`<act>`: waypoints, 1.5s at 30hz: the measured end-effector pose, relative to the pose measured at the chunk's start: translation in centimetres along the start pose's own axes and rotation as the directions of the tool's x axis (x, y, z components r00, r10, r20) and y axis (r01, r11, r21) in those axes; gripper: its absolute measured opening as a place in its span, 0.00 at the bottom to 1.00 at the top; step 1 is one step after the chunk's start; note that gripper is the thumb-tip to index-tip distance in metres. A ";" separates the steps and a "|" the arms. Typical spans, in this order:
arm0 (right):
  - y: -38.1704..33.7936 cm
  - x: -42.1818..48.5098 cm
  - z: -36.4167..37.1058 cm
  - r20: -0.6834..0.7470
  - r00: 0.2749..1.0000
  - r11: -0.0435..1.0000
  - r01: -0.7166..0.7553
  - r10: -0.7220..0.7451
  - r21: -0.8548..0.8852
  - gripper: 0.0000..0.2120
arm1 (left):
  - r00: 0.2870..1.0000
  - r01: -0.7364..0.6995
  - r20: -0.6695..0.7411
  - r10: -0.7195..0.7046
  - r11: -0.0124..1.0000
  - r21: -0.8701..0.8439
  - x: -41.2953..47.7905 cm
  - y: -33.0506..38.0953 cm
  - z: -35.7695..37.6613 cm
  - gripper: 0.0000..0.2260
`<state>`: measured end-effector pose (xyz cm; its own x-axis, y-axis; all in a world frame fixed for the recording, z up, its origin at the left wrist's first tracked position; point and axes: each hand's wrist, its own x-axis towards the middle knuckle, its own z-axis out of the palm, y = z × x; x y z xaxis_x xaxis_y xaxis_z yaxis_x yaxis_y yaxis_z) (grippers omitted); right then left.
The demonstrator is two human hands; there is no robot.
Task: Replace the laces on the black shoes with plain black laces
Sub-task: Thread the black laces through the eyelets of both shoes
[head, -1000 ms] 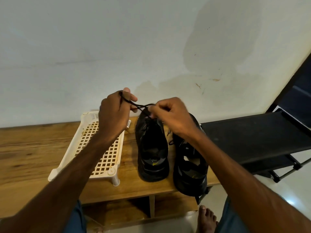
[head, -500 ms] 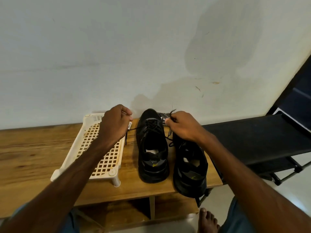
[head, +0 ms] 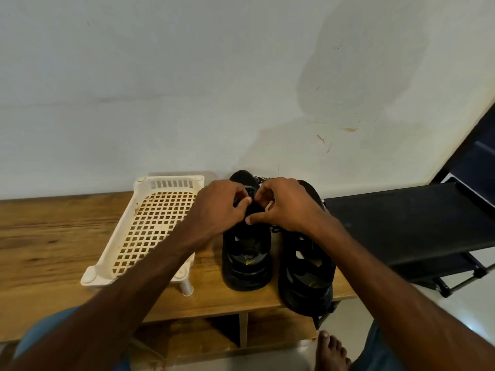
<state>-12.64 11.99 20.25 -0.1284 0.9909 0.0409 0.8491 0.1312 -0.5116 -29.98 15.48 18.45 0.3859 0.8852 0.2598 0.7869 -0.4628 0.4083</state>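
Shoes in black stand as a pair on the wooden table (head: 53, 236), toes toward the wall (head: 187, 89) and heels toward the person. The first shoe (head: 246, 253) sits just beside a white plastic tray (head: 150, 226). The second shoe (head: 305, 279) is on its other side, with its heel past the table's front edge.

Both hands meet over the lacing of the first shoe. The left hand (head: 219, 207) has its fingers curled, thumb and forefinger pinching the black lace (head: 251, 195) there. The right hand (head: 286, 207) is curled the same way and pinches the lace from the opposite side, its thumb pressed down on the tongue.

A bit of speckled black-and-white lace (head: 258, 179) shows behind the first shoe's toe, against the wall. The tray has a grid floor and short legs, and lies at an angle on the table. Beyond the second shoe a black rack (head: 401, 223) stands beside the table. Below the table edge a bare foot (head: 332, 349) rests on the pale floor (head: 468, 303).
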 end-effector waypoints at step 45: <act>0.2 3.8 1.1 -0.083 0.987 0.954 -0.107 0.135 0.279 0.08 | 0.968 -0.174 -0.167 0.186 0.981 0.086 0.4 -1.1 -1.2 0.08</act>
<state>-13.52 15.70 19.40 0.0304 0.9986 0.0422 0.6813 0.0102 -0.7320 -31.28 16.27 19.15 0.4398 0.7633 0.4733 0.7464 -0.6037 0.2799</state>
